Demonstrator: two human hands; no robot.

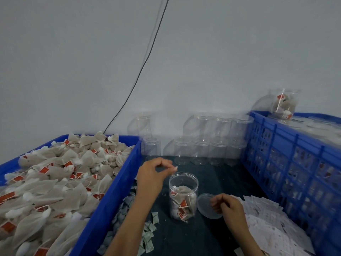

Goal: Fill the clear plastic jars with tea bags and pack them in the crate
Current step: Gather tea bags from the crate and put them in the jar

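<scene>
1. Your left hand point(154, 174) pinches a small white piece, the grip directly over the open jar point(183, 195).
2. Your right hand point(227, 206) grips the lid point(204, 202) beside the jar.
3. Bump the jar and it could tip, spilling tea bags.

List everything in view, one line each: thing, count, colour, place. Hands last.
open jar: one, clear, centre of mat, partly filled with tea bags
lid: one, clear, right of that jar
tea bags: a heap, beige with red tags, in blue tray at left
empty jars: a stacked group, clear, by the wall
crate: one, blue, at right
filled jar: one, clear, atop the crate
small sachets: many, grey-green, beside the tray
paper slips: a pile, white, lower right
cable: one, black, on wall
left hand: above the open jar
right hand: at the lid
</scene>
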